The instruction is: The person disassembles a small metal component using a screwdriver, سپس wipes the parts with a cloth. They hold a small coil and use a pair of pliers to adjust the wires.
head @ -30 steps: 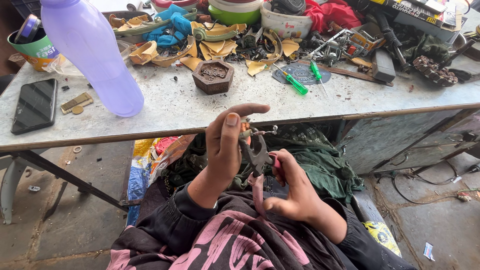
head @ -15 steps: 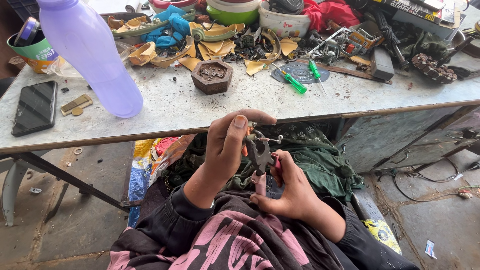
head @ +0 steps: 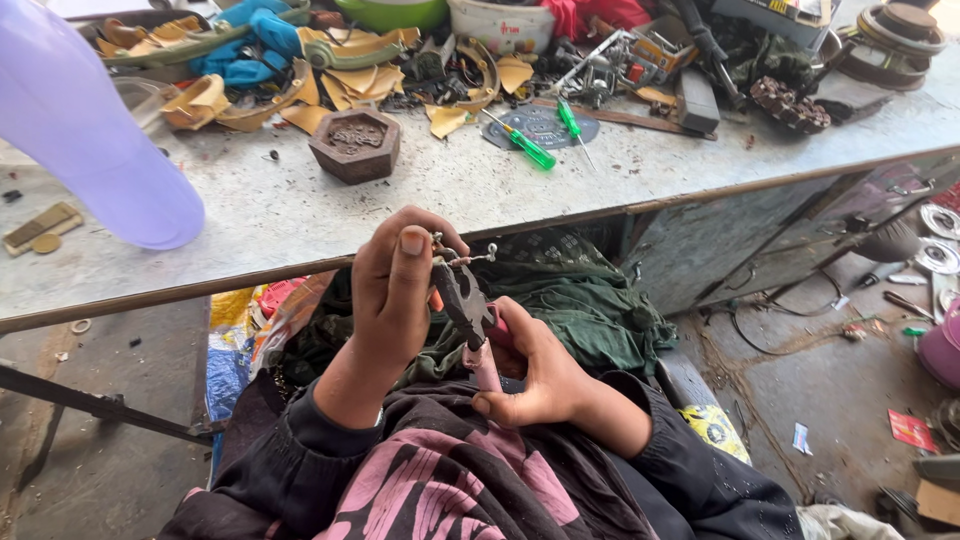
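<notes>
Both hands are up off the worktop, working in the air just below its near edge, over my lap. My left hand has its fingers curled shut round a small bent wire part, thumb pressed flat along the front of it. My right hand is wrapped closed on the pink handles of the pliers, and the dark nose of the tool stands upright, reaching to the wire right beside the left thumb. Whether the nose is actually biting the wire or only resting against it, I cannot tell — the thumb hides that spot.

I judge this to be the middle of a bending or pinching step: the part is steadied in one hand and the tool is applied with the other. As I read it, the next move calls for a firm squeeze on the handles and a small turn of the right wrist, with the left thumb kept clear of the nose.

On the worktop nothing is being touched. A hexagonal brown block sits toward the middle, two green screwdrivers lie beyond it toward the far edge, and a pale purple bottle looms at the left end — all well apart from my hands. A green cloth hangs under the near edge.
</notes>
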